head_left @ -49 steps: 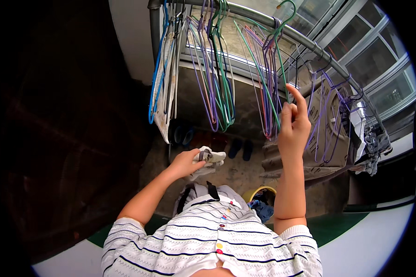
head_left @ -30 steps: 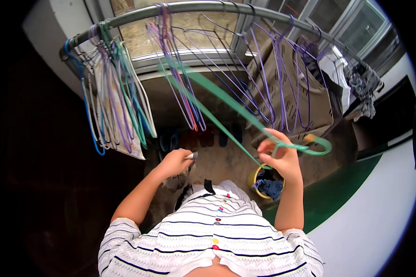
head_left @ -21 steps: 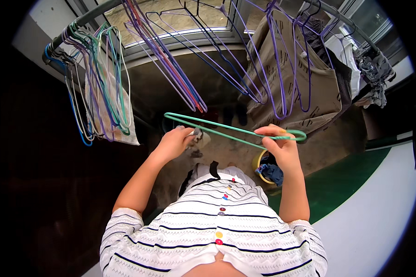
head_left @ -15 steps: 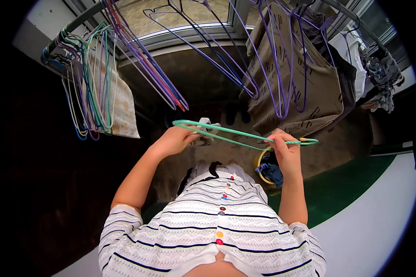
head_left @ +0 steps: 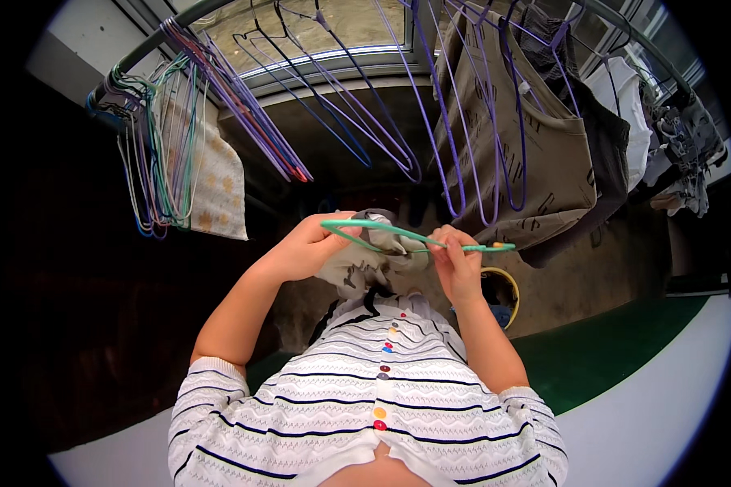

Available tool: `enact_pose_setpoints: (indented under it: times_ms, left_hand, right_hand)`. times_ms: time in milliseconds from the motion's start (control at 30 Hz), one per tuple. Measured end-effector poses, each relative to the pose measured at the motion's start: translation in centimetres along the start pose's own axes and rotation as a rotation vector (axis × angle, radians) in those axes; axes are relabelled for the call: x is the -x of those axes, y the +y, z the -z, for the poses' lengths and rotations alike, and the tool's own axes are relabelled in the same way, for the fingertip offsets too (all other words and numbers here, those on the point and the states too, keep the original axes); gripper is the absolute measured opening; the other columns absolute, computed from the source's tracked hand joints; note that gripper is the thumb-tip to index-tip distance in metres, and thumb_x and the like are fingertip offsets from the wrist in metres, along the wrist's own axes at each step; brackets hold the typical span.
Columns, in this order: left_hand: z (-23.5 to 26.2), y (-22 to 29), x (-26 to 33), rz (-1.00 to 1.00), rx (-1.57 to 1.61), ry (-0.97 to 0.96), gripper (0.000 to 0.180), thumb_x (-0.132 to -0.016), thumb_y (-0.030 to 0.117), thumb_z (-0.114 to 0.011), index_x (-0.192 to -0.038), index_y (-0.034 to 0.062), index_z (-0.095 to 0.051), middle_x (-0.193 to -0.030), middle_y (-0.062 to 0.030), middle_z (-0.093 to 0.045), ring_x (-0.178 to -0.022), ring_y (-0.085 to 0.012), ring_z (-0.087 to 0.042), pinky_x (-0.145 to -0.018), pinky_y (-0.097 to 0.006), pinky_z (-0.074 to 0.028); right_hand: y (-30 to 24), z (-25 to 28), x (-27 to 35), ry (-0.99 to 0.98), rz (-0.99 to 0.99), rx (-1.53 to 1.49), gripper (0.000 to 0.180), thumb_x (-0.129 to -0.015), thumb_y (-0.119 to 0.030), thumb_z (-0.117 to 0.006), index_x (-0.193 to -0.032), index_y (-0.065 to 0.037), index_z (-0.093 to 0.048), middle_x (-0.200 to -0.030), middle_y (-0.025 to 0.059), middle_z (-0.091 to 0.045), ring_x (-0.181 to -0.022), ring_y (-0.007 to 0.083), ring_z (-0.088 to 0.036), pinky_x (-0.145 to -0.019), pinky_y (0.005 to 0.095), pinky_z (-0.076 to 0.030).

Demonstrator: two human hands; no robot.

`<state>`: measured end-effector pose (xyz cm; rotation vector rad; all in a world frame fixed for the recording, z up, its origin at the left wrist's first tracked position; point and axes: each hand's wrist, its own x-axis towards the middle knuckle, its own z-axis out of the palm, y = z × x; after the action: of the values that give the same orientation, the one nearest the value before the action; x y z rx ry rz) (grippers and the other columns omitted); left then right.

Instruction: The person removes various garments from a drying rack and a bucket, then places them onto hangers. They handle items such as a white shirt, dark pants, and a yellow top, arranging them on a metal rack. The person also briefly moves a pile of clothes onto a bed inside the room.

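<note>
A green clothes hanger (head_left: 398, 230) stretches between my two hands, roughly level. My left hand (head_left: 310, 250) is closed at the hanger's left end, with a light grey garment (head_left: 357, 266) with dark patches bunched at its fingers. The cloth hangs down beneath the hanger, partly inside its frame. How far the hanger goes into the garment is hard to make out. My right hand (head_left: 456, 264) pinches the hanger near its neck. Its hook, with a yellowish tip, points off to the right.
Ahead runs a metal clothes rail (head_left: 170, 26) with several purple and blue hangers (head_left: 357, 130). Green and white hangers and a patterned cloth (head_left: 223, 178) hang at the left. A brown printed top (head_left: 536, 170) hangs at the right. A yellow-rimmed bucket (head_left: 515, 290) stands on the floor.
My right hand has moved left, closer to my left hand, carrying the hanger along. More of the grey garment now shows below the hanger. The bucket has come into fuller view.
</note>
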<state>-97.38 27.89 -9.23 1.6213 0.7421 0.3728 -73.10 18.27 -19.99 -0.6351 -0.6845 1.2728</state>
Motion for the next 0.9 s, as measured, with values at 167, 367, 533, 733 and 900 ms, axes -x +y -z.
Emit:
enact_pose_setpoints:
  times_ms: [167, 367, 533, 733, 900]
  left_hand:
    - [0.7, -3.1, 2.0, 0.146, 0.282, 0.097, 0.039, -0.104, 0.033, -0.047, -0.12, -0.0002, -0.06, -0.091, 0.0026, -0.059, -0.086, -0.007, -0.05, -0.078, -0.025, -0.044]
    - [0.0, 0.7, 2.0, -0.033, 0.214, -0.011, 0.037, -0.104, 0.027, -0.045, -0.125, -0.0019, -0.057, -0.117, -0.006, -0.061, -0.102, -0.0107, -0.052, -0.091, -0.03, -0.042]
    - [-0.4, 1.9, 1.3, -0.185, -0.044, -0.065, 0.036, -0.104, 0.026, -0.045, -0.124, -0.0016, -0.057, -0.103, -0.0061, -0.06, -0.092, -0.0109, -0.051, -0.084, -0.027, -0.043]
    - [0.9, 0.7, 2.4, -0.03, 0.182, -0.048, 0.038, -0.105, 0.029, -0.044, -0.127, 0.002, -0.058, -0.088, 0.0021, -0.053, -0.082, -0.0077, -0.046, -0.075, -0.024, -0.042]
    - [1.0, 0.3, 2.8, -0.082, 0.117, -0.053, 0.037, -0.104, 0.028, -0.044, -0.124, 0.0009, -0.059, -0.111, -0.0078, -0.059, -0.097, -0.0166, -0.054, -0.087, -0.03, -0.044]
  right_hand:
    - [-4.1, 2.7, 0.1, 0.018, 0.171, -0.09, 0.027, -0.098, -0.023, -0.057, -0.077, -0.007, -0.055, -0.069, -0.0015, -0.04, -0.064, 0.0112, -0.034, -0.063, 0.0289, -0.028]
    - [-4.8, -0.5, -1.7, -0.102, 0.178, -0.226, 0.03, -0.099, -0.028, -0.054, -0.075, -0.01, -0.051, -0.066, -0.0031, -0.035, -0.06, 0.0107, -0.029, -0.064, 0.0295, -0.026]
    - [-1.6, -3.7, -1.8, -0.201, 0.17, -0.197, 0.033, -0.097, -0.029, -0.059, -0.073, -0.007, -0.054, -0.072, 0.0007, -0.044, -0.067, 0.0137, -0.037, -0.067, 0.0312, -0.028]
    - [1.8, 0.5, -0.2, -0.12, 0.047, -0.111, 0.03, -0.096, -0.033, -0.06, -0.08, -0.008, -0.061, -0.079, 0.0023, -0.049, -0.088, 0.0191, -0.049, -0.1, 0.0414, -0.037]
    - [-1.5, -1.9, 0.2, -0.133, 0.034, -0.39, 0.031, -0.095, -0.034, -0.062, -0.075, -0.01, -0.059, -0.077, 0.0003, -0.047, -0.091, 0.0178, -0.049, -0.112, 0.0422, -0.032]
